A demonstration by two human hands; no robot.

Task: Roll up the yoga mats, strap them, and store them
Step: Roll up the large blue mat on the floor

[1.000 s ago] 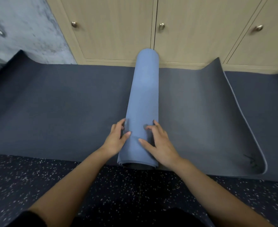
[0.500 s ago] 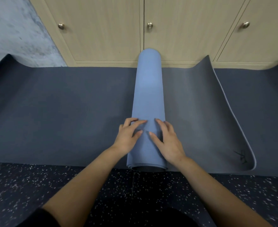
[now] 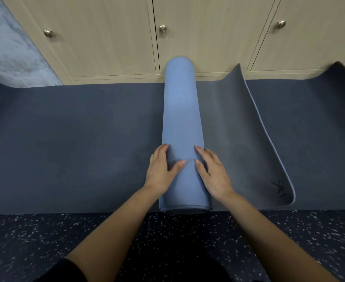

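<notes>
**A:** How do the hands lie at this moment?

**B:** Both are flat, with the fingers nearly straight, and they clamp nothing. The left hand (image 3: 162,169) presses on the left flank of the blue roll (image 3: 180,110), with its thumb across the top. The right hand (image 3: 214,174) presses on the right flank. Both are at the near end of the roll, close to the near edge of the mat, where the speckled floor (image 3: 45,241) begins.

**A:** And the rest of the mat?

**B:** The roll lies lengthwise away from the person, and its far end reaches the foot of the cabinet doors (image 3: 106,37). I cannot tell if it touches them. To the right lies the unrolled tail (image 3: 238,129), with a curled edge and a small logo (image 3: 279,189) at its near corner. A dark mat (image 3: 65,129) seems to lie flat under all of this.

**A:** How to roll well, then?

**B:** I think the hands sit too near one end. It is better to spread them along the roll and push evenly toward the tail, so that the far end does not lag and make a cone. Press down while turning, so the layers stay tight for the strap.
</notes>
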